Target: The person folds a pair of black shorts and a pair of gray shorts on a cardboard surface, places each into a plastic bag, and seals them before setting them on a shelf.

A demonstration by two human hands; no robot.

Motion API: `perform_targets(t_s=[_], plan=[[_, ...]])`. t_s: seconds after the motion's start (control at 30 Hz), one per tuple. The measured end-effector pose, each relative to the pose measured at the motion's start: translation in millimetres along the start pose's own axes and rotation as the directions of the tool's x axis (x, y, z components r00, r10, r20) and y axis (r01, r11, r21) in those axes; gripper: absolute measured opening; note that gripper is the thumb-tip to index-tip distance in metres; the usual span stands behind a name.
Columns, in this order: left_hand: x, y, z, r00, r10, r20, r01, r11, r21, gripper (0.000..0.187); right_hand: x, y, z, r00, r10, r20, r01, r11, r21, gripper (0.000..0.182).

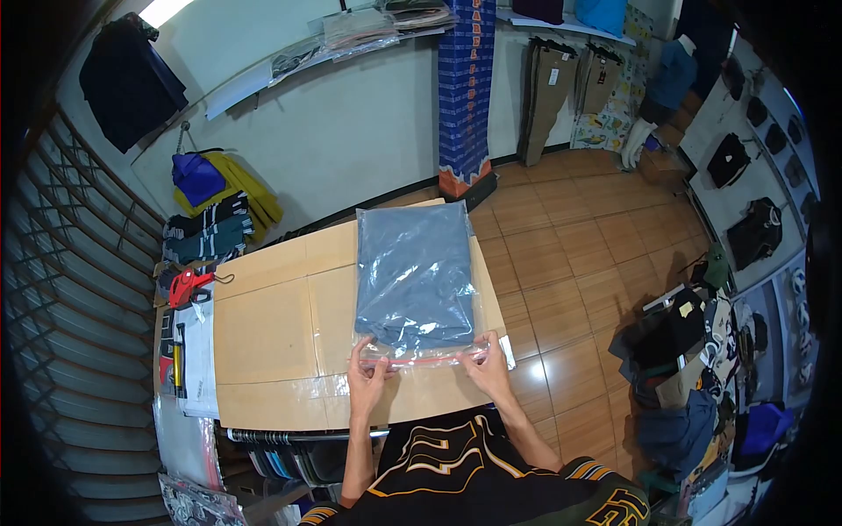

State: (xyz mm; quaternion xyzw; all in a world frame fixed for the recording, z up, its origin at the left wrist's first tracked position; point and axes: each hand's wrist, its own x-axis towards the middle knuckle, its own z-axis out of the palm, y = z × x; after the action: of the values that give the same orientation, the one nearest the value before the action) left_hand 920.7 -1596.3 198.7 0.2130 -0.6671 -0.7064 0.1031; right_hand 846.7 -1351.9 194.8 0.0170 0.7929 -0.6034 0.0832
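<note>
A folded blue-grey garment lies inside a clear plastic bag on a cardboard-covered table. A red strip runs along the bag's near edge. My left hand pinches the left end of that edge between thumb and fingers. At the right end, my right hand grips the same edge in a pinch. The near part of the bag lies flat between the two hands, beyond the garment's folded edge.
At the table's left end are a red tool, a yellow-and-black cutter and white paper. A patterned pillar stands beyond the table. Piled clothes are at the right, past the tiled floor.
</note>
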Motion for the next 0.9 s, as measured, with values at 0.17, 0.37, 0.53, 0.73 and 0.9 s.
perform_targets(t_s=[0.17, 0.37, 0.53, 0.73, 0.9], plan=[[-2, -3, 3, 1.0, 0.011, 0.026, -0.011, 1.0, 0.002, 0.055, 0, 1, 3, 0.999, -0.03, -0.022, 0.029, 0.999, -0.028, 0.044], [0, -10, 5, 1.0, 0.009, -0.012, -0.009, 0.999, 0.035, 0.05, -2, 3, 8, 0.994, -0.062, -0.091, 0.06, 0.998, -0.026, 0.046], [-4, -5, 13, 0.999, 0.024, -0.03, -0.024, 1.0, 0.004, 0.047, -11, -16, 13, 0.989, -0.006, -0.15, 0.015, 0.998, 0.059, 0.047], [-4, -4, 14, 1.0, 0.022, -0.015, -0.022, 1.0, -0.001, 0.048, -11, -9, 19, 0.994, -0.003, -0.108, 0.009, 0.998, 0.056, 0.046], [-5, -5, 15, 0.999, 0.038, -0.015, -0.036, 0.993, 0.115, 0.048, -13, -9, 22, 0.994, -0.025, -0.103, 0.026, 1.0, 0.012, 0.048]])
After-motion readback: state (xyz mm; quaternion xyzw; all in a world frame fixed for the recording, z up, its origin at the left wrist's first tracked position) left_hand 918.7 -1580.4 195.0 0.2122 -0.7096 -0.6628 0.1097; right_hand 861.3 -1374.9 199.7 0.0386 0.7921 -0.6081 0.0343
